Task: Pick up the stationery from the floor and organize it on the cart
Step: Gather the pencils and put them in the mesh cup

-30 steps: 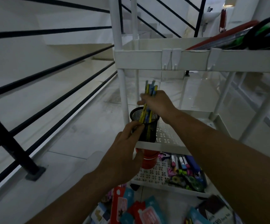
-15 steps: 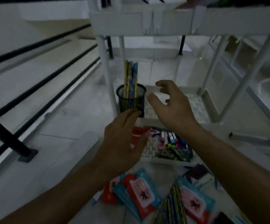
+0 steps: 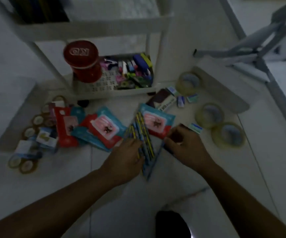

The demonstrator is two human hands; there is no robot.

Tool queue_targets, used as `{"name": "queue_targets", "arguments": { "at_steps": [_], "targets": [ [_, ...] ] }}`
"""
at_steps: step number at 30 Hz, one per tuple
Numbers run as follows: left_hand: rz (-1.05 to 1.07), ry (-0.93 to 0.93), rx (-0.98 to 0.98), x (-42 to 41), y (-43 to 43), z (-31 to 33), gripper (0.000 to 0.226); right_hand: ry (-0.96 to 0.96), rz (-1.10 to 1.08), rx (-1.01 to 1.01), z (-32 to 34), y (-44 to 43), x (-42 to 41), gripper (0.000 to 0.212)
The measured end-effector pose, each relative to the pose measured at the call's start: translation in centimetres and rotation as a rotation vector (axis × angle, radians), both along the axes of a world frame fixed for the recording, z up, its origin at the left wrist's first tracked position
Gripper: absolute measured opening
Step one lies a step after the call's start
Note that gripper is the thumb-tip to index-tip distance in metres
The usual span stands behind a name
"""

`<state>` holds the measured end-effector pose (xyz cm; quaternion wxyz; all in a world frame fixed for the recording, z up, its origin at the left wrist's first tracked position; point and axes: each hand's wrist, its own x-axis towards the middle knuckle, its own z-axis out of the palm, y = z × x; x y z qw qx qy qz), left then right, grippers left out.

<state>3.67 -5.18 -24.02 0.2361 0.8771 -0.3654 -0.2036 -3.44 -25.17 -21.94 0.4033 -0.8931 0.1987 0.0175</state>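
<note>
Pencils (image 3: 144, 140) lie on the floor (image 3: 173, 189) below the cart (image 3: 94, 30). Your left hand (image 3: 126, 157) and right hand (image 3: 183, 143) left the cup, now touching them; grip unclear. Red tub (image 3: 83, 61) lid lettering blurred.

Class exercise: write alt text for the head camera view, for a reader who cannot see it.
Two bare hands, left hand and right hand, reach down to a bunch of pencils on a pale tiled floor, amid scattered stationery packets and tape rolls. Behind stands a white cart, its bottom shelf holding a red container and markers.

Dim indoor light, soft motion blur throughout — edges bowed, corners darker
</note>
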Motion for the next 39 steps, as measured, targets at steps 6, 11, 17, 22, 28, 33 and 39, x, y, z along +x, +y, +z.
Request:
{"name": "queue_targets", "arguments": {
  "at_steps": [6,11,17,22,28,33,39],
  "targets": [
    [-0.032,0.187,0.098,-3.8,-3.7,-3.9,0.021,0.671,-0.220,-0.116,-7.4,-2.4,-10.3,0.041],
    [-0.006,0.225,0.046,-5.8,-5.1,-6.2,0.021,0.608,-0.452,0.027,-9.8,-1.4,-12.9,0.046],
    [0.051,0.243,-0.036,-6.6,-6.0,-7.1,0.020,0.236,-0.531,0.015,-9.8,-0.5,-12.7,0.022],
    [0.165,0.162,-0.097,-6.1,-6.1,-7.1,0.013,0.159,-0.334,-0.111,-10.8,-0.3,-12.4,0.027],
    [0.364,0.040,-0.125,-4.3,-4.2,-6.9,0.006,0.099,0.109,-0.432,-11.3,-2.0,-12.8,0.010],
    [0.542,0.043,-0.083,-2.7,-2.3,-7.4,0.022,-0.009,0.049,0.011,-10.2,-2.1,-12.3,0.006],
    [0.588,0.122,-0.073,-1.4,-2.4,-8.3,0.037,0.089,-0.274,0.105,-11.0,2.4,-5.9,0.012]
  ]
}}
